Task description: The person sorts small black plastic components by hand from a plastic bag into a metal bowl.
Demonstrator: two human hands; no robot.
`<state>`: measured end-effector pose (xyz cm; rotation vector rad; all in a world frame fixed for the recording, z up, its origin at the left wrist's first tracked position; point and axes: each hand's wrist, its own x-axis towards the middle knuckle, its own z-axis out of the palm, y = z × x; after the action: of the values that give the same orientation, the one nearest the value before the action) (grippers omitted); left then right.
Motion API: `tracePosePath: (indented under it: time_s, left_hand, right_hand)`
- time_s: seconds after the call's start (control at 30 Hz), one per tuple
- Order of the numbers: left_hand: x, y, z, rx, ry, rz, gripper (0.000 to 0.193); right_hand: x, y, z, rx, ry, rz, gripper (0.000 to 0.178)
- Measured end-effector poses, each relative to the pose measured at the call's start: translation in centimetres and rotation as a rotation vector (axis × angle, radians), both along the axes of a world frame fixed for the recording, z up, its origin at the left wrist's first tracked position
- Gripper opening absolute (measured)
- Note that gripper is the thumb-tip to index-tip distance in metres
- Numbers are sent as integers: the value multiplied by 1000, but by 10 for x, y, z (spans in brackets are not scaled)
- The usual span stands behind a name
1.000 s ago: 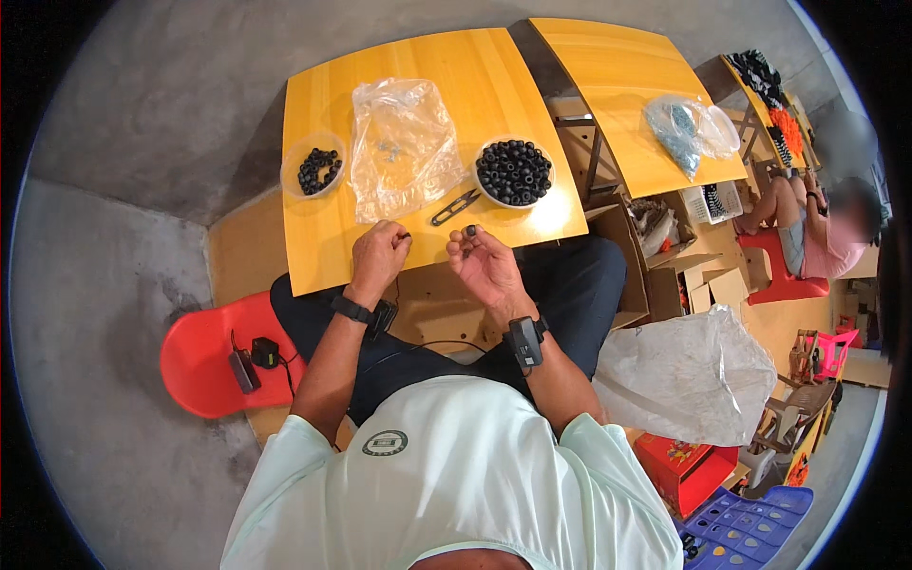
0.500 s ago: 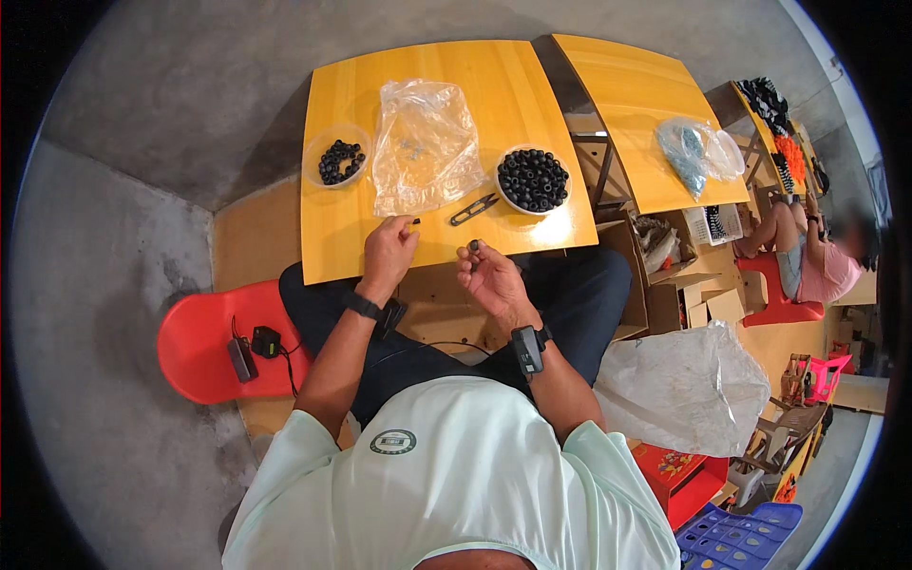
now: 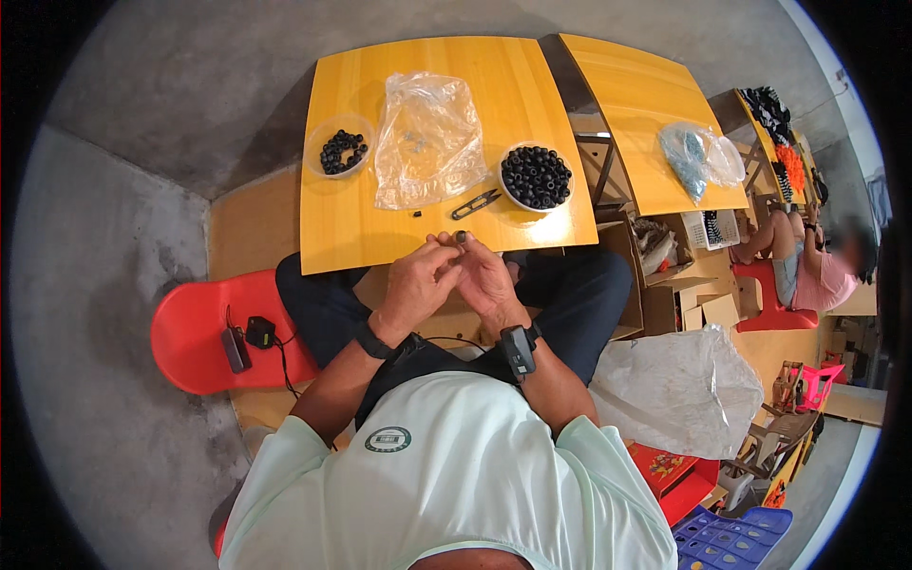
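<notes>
The right hand (image 3: 485,283) pinches a black bead (image 3: 462,237) at the near edge of the worktop (image 3: 347,228); the left hand (image 3: 414,289) bunches beside it, its grip unclear. Two-handed bead work seems underway; the next move calls for steady fingertips.

A black bead (image 3: 462,237), small and stubby, sat at the fingertips of the right hand (image 3: 486,280) (which way its hole faced was too small to tell). The left hand (image 3: 416,285) was right beside it, though whether that hand touched the bead was unclear. From there, at ten o'clock, a small black piece (image 3: 417,214) lay alone on the table. Farther out at ten o'clock, a loose scatter of black beads (image 3: 332,162) partly covered the bottom of a clear bowl (image 3: 317,136). At two o'clock, a heap of black beads (image 3: 534,177) filled a second round bowl (image 3: 524,206).
</notes>
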<state>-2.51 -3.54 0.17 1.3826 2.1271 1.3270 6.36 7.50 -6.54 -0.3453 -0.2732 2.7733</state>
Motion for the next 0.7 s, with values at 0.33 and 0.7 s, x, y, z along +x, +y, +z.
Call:
tracePosePath:
  time_s: [0.33, 0.7]
  left_hand:
    - [-5, 7, -6, -38, -37, -26, 14]
    - [-180, 96, -48, -237, 404, 295, 14]
  right_hand:
    - [12, 6, -15, -15, -55, -24, 24]
    - [39, 28, -20, -55, -8, 112, 13]
